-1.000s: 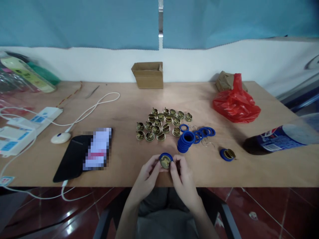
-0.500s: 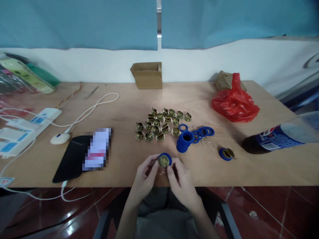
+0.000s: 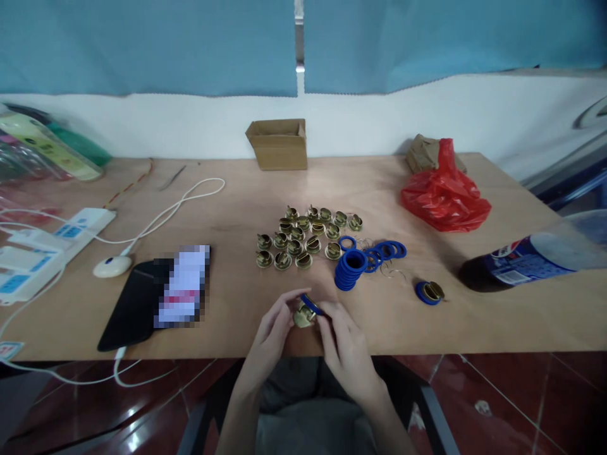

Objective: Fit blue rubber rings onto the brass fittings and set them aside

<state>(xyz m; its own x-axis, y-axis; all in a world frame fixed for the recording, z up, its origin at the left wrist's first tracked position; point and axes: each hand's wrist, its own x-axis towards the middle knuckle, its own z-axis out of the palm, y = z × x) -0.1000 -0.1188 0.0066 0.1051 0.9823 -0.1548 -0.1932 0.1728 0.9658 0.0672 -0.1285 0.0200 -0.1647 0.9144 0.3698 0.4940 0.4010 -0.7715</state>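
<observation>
Near the table's front edge, my left hand (image 3: 271, 335) and my right hand (image 3: 345, 336) both hold a round brass fitting (image 3: 303, 317) with a blue ring (image 3: 311, 304) around it. Fingers of both hands pinch it from either side, and the ring is tilted nearly edge-on. Just beyond my hands stands a stack of blue rings (image 3: 349, 272), with loose blue rings (image 3: 387, 250) and thin wire rings (image 3: 392, 271) to its right. Several brass fittings (image 3: 303, 260) lie grouped behind, left of the stack. Another brass fitting (image 3: 433, 291) sits in a blue ring farther right.
A bottle of dark drink (image 3: 521, 262) lies at the right, with a red plastic bag (image 3: 446, 196) behind it. An open cardboard box (image 3: 282, 151) stands against the wall. Phones (image 3: 183, 287), a white cable (image 3: 183, 199) and a power strip (image 3: 88, 226) occupy the left.
Between my hands, the brass fitting with its blue ring has tipped from facing up to nearly edge-on. My left fingers have shifted over its top. The other things stay put.
</observation>
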